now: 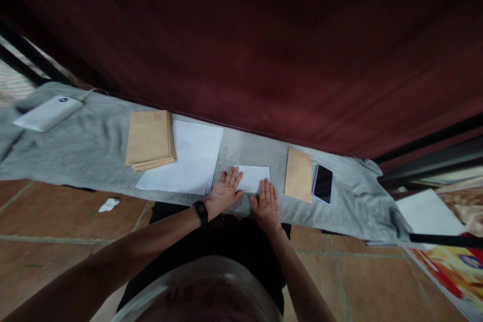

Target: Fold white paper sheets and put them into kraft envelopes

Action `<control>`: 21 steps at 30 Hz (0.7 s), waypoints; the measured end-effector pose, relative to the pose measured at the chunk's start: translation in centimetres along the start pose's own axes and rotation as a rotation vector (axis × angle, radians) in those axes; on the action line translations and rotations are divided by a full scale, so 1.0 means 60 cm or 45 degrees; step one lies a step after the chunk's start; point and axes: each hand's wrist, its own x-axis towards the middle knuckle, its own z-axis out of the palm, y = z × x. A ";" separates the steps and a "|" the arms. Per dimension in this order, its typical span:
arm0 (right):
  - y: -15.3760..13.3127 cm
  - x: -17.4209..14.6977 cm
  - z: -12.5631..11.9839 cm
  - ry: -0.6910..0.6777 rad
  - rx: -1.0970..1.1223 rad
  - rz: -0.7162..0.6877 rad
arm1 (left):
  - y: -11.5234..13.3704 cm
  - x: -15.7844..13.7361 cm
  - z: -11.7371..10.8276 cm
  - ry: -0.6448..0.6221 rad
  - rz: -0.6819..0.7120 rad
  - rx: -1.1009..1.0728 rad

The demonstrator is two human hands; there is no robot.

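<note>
A small folded sheet of white paper [253, 175] lies on the grey cloth right in front of me. My left hand [225, 191] rests flat on its left end, fingers stretched out. On its lower right corner lies my right hand [267, 205], also flat with the fingers extended. To the left is a stack of larger white sheets [196, 153], partly covered by a pile of brown envelopes [149, 137]. A single brown envelope [298, 173] lies to the right of my right hand.
A phone [323, 183] with a dark screen lies right of the single envelope. At the far left is a white device [49, 113] with a cable. The grey cloth [101, 146] covers a narrow surface against a dark red panel [241, 60]. Crumpled white paper [109, 205] lies on the tiled floor.
</note>
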 end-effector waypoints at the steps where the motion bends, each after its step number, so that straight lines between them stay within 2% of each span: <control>1: 0.000 -0.001 0.001 0.004 -0.003 -0.002 | -0.001 0.001 0.001 0.000 -0.002 0.004; 5: 0.000 -0.001 0.003 0.021 -0.003 -0.011 | -0.006 -0.003 0.004 0.028 0.016 -0.001; 9: -0.004 0.001 0.001 0.022 0.000 0.022 | -0.009 -0.021 0.016 0.153 0.006 -0.104; 14: -0.007 0.005 0.001 0.021 -0.039 0.050 | -0.007 -0.017 0.043 0.312 -0.230 -0.463; 19: -0.006 0.007 0.001 0.022 -0.040 0.057 | -0.012 0.030 0.046 0.330 -0.501 -0.877; 21: -0.005 0.007 0.001 0.024 -0.033 0.061 | -0.015 0.044 0.047 0.330 -0.552 -1.039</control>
